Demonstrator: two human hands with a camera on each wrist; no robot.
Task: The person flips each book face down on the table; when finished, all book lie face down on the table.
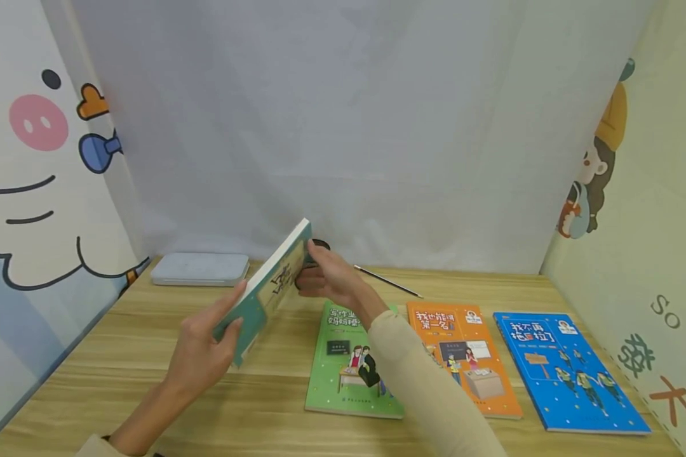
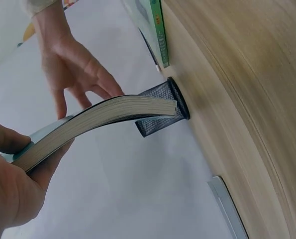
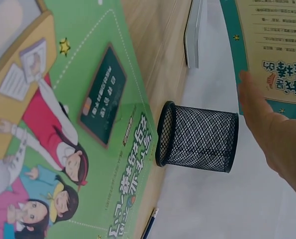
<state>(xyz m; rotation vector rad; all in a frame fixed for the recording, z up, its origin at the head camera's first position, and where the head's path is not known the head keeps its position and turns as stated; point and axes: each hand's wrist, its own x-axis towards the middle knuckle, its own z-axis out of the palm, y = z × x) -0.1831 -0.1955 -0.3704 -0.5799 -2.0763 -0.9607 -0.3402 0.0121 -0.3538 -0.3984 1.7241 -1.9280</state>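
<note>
Teal book (image 1: pixel 269 289): raised and tilted above my table's (image 1: pixel 148 381) left half, gripped at its near corner by my left hand (image 1: pixel 202 349); my right hand (image 1: pixel 331 276), fingers straight, touches its far edge beside the mesh pen cup (image 3: pixel 197 137).

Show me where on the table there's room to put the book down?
Bare wood lies left of the green book, below the grey box. It's crowded on the right: orange book and blue book lie close together, pencil and mesh cup behind.
</note>
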